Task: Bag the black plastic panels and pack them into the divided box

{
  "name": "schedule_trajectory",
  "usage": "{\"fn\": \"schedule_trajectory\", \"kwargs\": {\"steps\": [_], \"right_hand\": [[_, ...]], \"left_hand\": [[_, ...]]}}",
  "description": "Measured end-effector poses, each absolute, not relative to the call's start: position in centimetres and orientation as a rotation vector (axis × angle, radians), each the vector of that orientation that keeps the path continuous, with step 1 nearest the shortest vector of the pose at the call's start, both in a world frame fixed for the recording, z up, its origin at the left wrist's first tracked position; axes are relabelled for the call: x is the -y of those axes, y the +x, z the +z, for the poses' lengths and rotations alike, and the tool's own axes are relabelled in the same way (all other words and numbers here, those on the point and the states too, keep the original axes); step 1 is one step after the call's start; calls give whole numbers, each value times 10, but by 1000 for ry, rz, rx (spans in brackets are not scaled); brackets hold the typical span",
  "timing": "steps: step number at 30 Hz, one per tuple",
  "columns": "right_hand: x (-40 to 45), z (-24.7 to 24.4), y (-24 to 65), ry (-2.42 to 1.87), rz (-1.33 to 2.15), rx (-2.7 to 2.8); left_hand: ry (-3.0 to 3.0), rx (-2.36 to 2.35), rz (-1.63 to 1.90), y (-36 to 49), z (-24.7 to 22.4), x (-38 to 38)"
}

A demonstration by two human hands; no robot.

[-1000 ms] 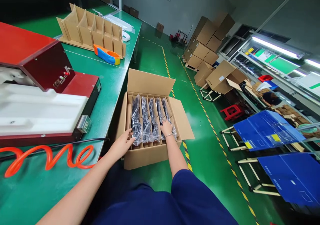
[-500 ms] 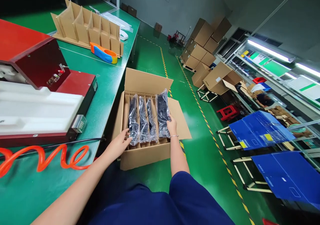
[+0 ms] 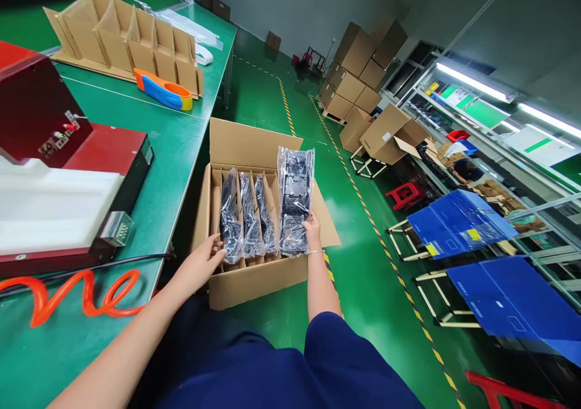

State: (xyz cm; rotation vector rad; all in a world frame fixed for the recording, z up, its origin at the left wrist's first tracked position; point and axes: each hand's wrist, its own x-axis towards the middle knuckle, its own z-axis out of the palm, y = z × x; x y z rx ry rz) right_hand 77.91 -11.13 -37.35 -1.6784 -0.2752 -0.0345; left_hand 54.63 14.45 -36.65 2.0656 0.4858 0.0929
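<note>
An open cardboard box point(image 3: 254, 285) holds black plastic parts in clear bags, standing between cardboard dividers. My right hand point(image 3: 312, 230) grips the edge of a bagged black plastic frame point(image 3: 296, 185) at the box's right side. The frame's broad face, with its square openings, is turned up toward me. By the box's left wall is my left hand point(image 3: 206, 262), fingers apart, beside the leftmost bagged part point(image 3: 231, 215); whether it touches the bag is unclear. Two more bagged parts, a middle one point(image 3: 251, 215) and a narrower one point(image 3: 267, 218), stand in other slots.
The green workbench point(image 3: 177, 137) on my left carries a red machine point(image 3: 120, 149), an orange coiled hose point(image 3: 88, 300), a cardboard divider set point(image 3: 136, 43) and a blue-orange tape ring point(image 3: 166, 91). Blue boxes point(image 3: 458, 221) and a red stool point(image 3: 403, 196) stand right, across the aisle.
The bagged frame in my right hand has risen and turned, so its broad face shows more. My left hand stays near the leftmost bag. The view has shifted slightly right.
</note>
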Motion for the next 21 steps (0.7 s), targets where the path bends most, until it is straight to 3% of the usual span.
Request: {"fn": "schedule_trajectory", "kwargs": {"steps": [21], "right_hand": [[112, -367, 773, -1606, 14, 309]], "left_hand": [[2046, -497, 90, 546, -372, -147]]}}
